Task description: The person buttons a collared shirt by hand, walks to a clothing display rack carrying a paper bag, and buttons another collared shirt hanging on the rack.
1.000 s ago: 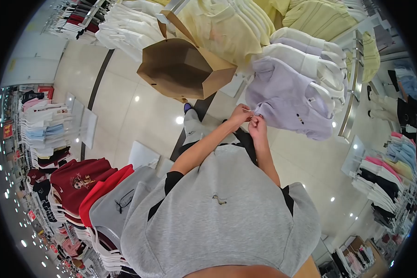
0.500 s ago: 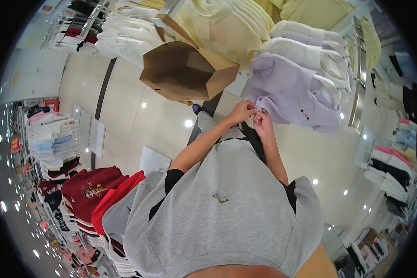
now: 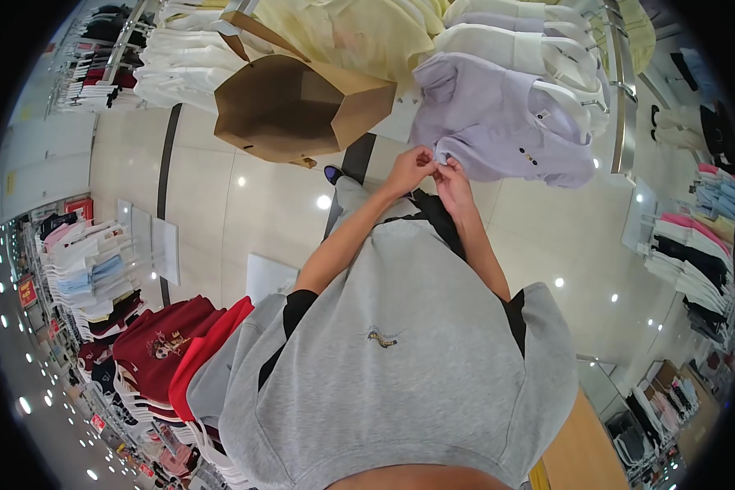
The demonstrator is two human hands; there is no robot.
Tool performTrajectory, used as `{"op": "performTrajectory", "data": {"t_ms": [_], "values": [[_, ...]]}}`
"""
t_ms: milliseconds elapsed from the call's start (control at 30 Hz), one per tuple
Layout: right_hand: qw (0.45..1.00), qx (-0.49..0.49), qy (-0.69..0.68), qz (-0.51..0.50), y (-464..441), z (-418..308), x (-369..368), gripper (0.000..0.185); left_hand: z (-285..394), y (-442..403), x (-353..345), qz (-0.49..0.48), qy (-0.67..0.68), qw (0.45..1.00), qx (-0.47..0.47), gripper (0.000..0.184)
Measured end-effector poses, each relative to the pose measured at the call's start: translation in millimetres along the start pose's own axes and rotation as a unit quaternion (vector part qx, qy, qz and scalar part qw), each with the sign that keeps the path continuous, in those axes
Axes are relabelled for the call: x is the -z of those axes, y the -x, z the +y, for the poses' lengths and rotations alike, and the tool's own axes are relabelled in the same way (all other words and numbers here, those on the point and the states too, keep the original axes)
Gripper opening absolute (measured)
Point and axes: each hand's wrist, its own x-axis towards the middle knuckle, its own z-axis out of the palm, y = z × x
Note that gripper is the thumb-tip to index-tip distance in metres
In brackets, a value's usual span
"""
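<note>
We position our 2 hands at the upper centre of the frame, fingertips nearly meeting. Our left hand point(image 3: 411, 171) and our right hand point(image 3: 454, 186) each hold the fingers narrow, pinching the lower-left edge of 1 lavender top point(image 3: 494, 118). The lavender top hangs at upper right, before white garments point(image 3: 494, 51). We locate 1 open paper bag point(image 3: 282, 106) left of it, and 1 maroon sweatshirt point(image 3: 159, 343) at lower left.

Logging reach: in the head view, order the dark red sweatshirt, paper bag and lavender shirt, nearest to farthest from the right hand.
1. Lavender shirt, at the right hand.
2. Paper bag, ahead and left.
3. Dark red sweatshirt, back on the left.
</note>
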Motion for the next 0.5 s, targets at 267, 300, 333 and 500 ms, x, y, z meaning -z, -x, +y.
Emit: {"op": "performTrajectory", "data": {"t_ms": [267,300,333,500], "values": [[0.998,0.042,0.046,-0.029,-0.8,-0.8,-2.3,0.019,2.0,-2.4,-0.5,-0.009,0.099,0.994,0.042,0.013],[0.998,0.041,0.042,-0.032,-3.7,-0.4,-0.2,0.019,1.7,-3.4,-1.2,-0.005,0.093,0.995,0.038,0.014],[0.998,0.04,0.039,-0.034,-5.6,1.0,1.9,0.019,1.1,-3.4,-1.4,-0.001,0.086,0.996,0.035,0.014],[0.994,0.079,0.074,-0.03,-3.0,0.2,-1.3,0.021,2.9,-2.0,-6.0,0.012,0.114,0.992,0.052,0.012]]}}
